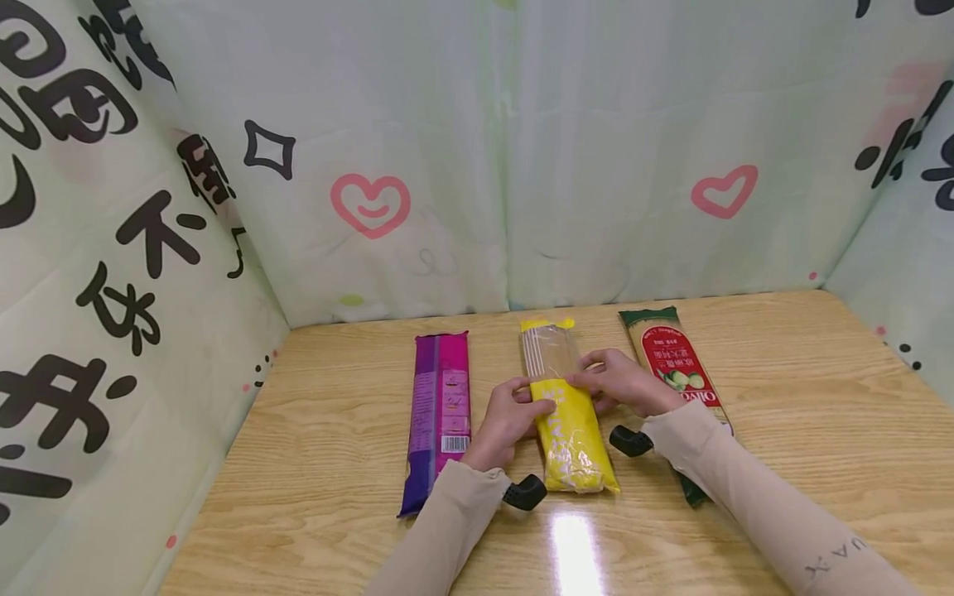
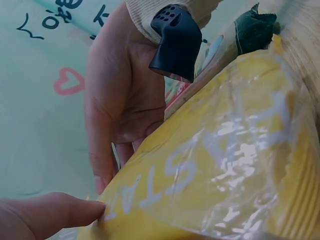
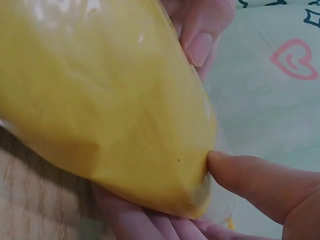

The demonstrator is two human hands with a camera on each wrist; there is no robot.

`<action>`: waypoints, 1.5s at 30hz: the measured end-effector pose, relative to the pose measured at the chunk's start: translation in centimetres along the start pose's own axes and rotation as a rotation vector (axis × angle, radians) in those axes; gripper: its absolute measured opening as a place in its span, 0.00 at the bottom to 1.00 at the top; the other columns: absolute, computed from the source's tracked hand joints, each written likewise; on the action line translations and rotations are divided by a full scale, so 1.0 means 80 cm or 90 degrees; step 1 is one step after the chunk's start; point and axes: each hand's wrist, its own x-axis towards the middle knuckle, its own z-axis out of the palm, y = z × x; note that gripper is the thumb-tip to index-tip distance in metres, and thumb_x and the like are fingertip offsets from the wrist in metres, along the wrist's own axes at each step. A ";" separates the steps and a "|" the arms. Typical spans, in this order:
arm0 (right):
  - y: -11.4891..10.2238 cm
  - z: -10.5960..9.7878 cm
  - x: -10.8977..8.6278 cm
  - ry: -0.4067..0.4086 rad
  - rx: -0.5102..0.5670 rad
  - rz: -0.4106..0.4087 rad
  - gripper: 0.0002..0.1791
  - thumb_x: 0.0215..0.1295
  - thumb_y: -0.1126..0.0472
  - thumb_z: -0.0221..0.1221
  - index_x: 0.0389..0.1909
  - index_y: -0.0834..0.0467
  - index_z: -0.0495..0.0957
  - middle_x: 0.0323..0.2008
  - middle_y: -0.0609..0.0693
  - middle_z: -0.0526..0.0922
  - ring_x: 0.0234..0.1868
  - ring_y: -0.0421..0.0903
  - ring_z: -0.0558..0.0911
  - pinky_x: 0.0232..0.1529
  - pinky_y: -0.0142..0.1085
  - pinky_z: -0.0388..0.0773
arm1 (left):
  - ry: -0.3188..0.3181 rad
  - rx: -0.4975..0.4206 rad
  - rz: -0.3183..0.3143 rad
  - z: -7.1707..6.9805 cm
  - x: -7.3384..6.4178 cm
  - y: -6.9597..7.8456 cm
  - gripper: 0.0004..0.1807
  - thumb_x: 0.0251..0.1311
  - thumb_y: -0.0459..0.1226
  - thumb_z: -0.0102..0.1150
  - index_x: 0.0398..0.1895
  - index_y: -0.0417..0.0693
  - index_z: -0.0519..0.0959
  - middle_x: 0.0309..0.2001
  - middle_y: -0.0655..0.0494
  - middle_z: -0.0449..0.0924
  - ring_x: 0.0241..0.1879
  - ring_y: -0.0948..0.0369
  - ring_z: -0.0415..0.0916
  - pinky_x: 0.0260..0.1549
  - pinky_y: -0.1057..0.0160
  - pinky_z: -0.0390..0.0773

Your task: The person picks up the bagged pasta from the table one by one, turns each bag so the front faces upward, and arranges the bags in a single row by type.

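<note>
A yellow pasta packet (image 1: 572,434) with a clear window at its far end lies between both hands in the middle of the table. My left hand (image 1: 505,422) grips its left edge, thumb on the printed face; the fingers beneath are mostly hidden. On the opposite edge, my right hand (image 1: 626,382) holds the packet near the clear part. The right wrist view shows that thumb (image 3: 250,180) on the yellow packet (image 3: 125,100) and fingers under it. Pale letters run along the packet (image 2: 200,160) in the left wrist view.
A purple and pink packet (image 1: 440,406) lies left of the left hand. To the right, a green and red packet (image 1: 674,360) is partly covered by the right forearm. The wooden table (image 1: 320,463) meets printed curtains (image 1: 462,273) at the back and sides.
</note>
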 end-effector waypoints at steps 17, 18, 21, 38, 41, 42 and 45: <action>-0.009 0.000 -0.006 0.034 -0.062 -0.004 0.25 0.63 0.56 0.57 0.54 0.70 0.66 0.45 0.62 0.77 0.36 0.49 0.81 0.35 0.40 0.81 | 0.035 0.083 0.057 -0.009 0.000 0.011 0.24 0.51 0.31 0.64 0.53 0.39 0.71 0.40 0.46 0.79 0.33 0.58 0.79 0.31 0.59 0.81; -0.011 -0.001 -0.007 0.045 -0.062 -0.002 0.25 0.63 0.56 0.57 0.54 0.69 0.66 0.46 0.63 0.76 0.36 0.49 0.81 0.36 0.40 0.81 | 0.042 0.085 0.070 -0.011 0.000 0.013 0.25 0.51 0.30 0.63 0.54 0.39 0.71 0.41 0.45 0.78 0.33 0.56 0.79 0.31 0.58 0.81; -0.015 -0.006 -0.012 0.068 -0.056 -0.014 0.26 0.63 0.57 0.57 0.55 0.69 0.64 0.48 0.66 0.74 0.38 0.52 0.81 0.38 0.41 0.80 | 0.049 0.068 0.100 -0.018 -0.001 0.019 0.26 0.51 0.29 0.62 0.56 0.39 0.70 0.45 0.42 0.77 0.35 0.52 0.79 0.33 0.55 0.81; -0.044 0.012 -0.016 0.029 -0.002 -0.118 0.29 0.61 0.60 0.59 0.58 0.70 0.62 0.49 0.65 0.71 0.46 0.57 0.78 0.47 0.45 0.77 | 0.057 0.079 0.149 -0.062 -0.011 0.035 0.22 0.51 0.32 0.63 0.52 0.43 0.74 0.49 0.39 0.75 0.39 0.55 0.79 0.36 0.57 0.80; -0.049 0.021 -0.015 0.018 0.004 -0.121 0.29 0.61 0.59 0.59 0.58 0.70 0.62 0.50 0.64 0.71 0.47 0.57 0.77 0.46 0.44 0.77 | 0.051 0.100 0.146 -0.072 -0.014 0.034 0.23 0.51 0.33 0.63 0.54 0.44 0.73 0.50 0.41 0.75 0.41 0.55 0.79 0.37 0.58 0.80; -0.051 0.024 -0.015 0.017 0.006 -0.122 0.29 0.61 0.59 0.59 0.58 0.70 0.62 0.50 0.64 0.71 0.47 0.57 0.77 0.46 0.44 0.77 | 0.049 0.106 0.149 -0.076 -0.015 0.034 0.24 0.52 0.34 0.63 0.54 0.44 0.73 0.50 0.41 0.75 0.42 0.55 0.78 0.37 0.58 0.80; -0.056 0.032 -0.014 0.009 0.014 -0.130 0.28 0.62 0.60 0.58 0.58 0.70 0.62 0.49 0.64 0.72 0.47 0.57 0.77 0.45 0.44 0.77 | 0.043 0.116 0.164 -0.086 -0.020 0.035 0.24 0.52 0.33 0.62 0.55 0.43 0.72 0.50 0.40 0.74 0.43 0.53 0.78 0.38 0.57 0.80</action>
